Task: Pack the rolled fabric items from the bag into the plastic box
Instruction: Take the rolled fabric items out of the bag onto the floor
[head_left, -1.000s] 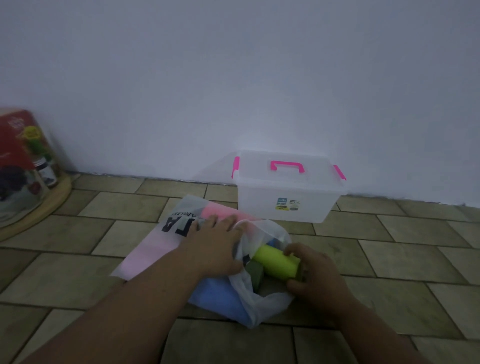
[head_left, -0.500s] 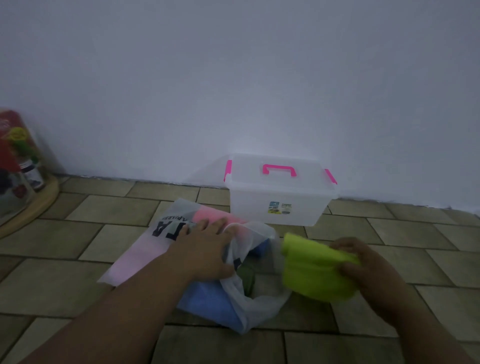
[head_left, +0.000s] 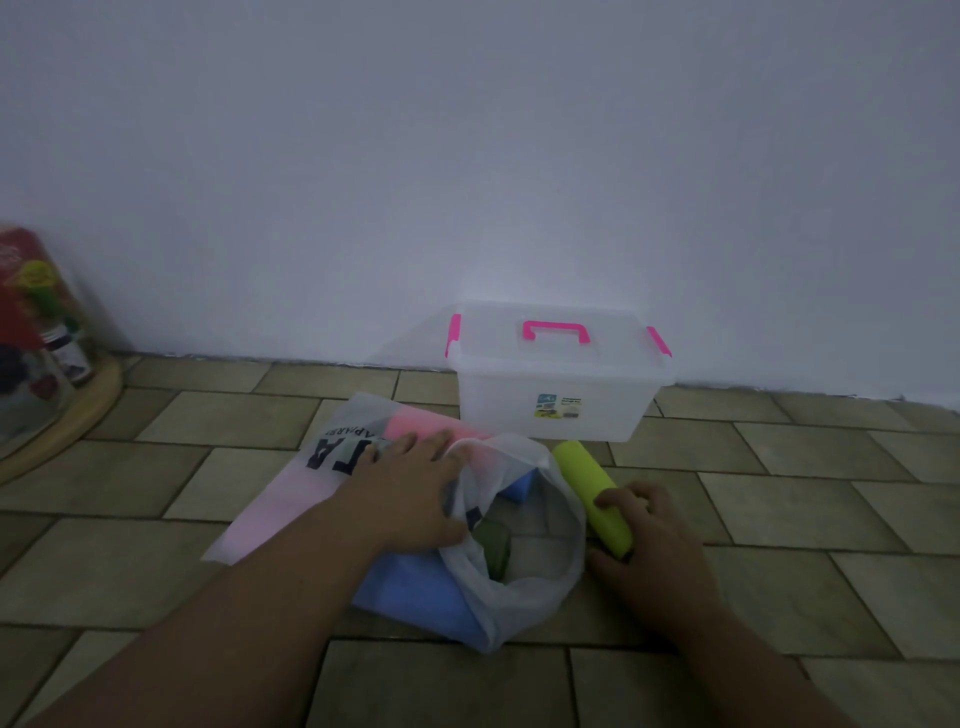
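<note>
A translucent white bag (head_left: 524, 587) with dark lettering lies on the tiled floor, its mouth open toward me. Pink and blue fabric show through it, and a dark green roll (head_left: 493, 551) sits in the opening. My left hand (head_left: 410, 493) presses flat on the bag's top, holding the rim. A lime-green fabric roll (head_left: 587, 488) lies on the floor just right of the bag, and my right hand (head_left: 644, 545) grips its near end. The clear plastic box (head_left: 556, 395) with pink handle and clips stands behind, by the wall, lid on.
A white wall runs along the back. At the far left a round wooden base (head_left: 78, 410) carries a clear cover with red packaging and small jars inside. Bare floor tiles lie right of the box and roll.
My right hand drew the lime-green roll out of the bag, swung it to the right, and now holds it down on the floor beside the bag. My left hand stayed on the bag.
</note>
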